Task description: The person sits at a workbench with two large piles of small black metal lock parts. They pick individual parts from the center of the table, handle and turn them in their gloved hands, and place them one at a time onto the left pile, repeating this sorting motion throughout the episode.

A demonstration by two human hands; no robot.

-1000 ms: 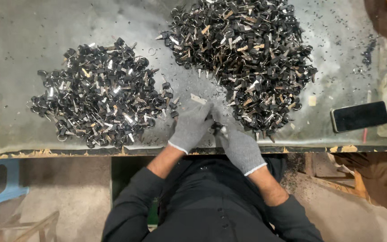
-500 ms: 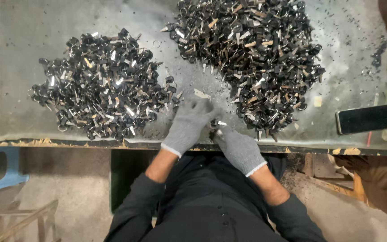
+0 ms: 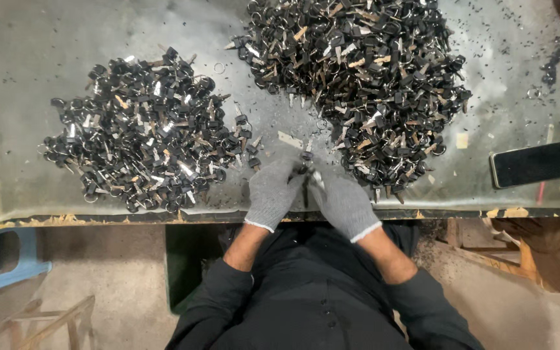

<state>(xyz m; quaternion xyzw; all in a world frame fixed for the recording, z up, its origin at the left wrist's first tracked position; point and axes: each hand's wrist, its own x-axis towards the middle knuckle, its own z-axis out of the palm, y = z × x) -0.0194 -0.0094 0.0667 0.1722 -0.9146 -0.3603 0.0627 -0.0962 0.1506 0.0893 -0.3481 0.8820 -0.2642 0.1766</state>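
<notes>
Both my hands wear grey knit gloves and meet at the table's front edge. My left hand (image 3: 272,192) and my right hand (image 3: 343,202) pinch a small black-headed key (image 3: 306,163) between their fingertips. A large pile of black-headed keys (image 3: 364,78) lies just beyond my right hand. A second pile of similar keys (image 3: 144,136) spreads to the left of my left hand. A few loose keys (image 3: 249,141) lie between the piles.
The worn metal tabletop (image 3: 46,58) is scratched, with a chipped front edge. A black phone (image 3: 534,163) lies face down at the right. Black debris (image 3: 552,58) is scattered at the far right. A blue stool (image 3: 1,262) and a wooden frame (image 3: 53,324) stand below left.
My hands have stayed together at the front edge, shifting only slightly while working the small key. The view has drifted a little; the piles are unchanged.
</notes>
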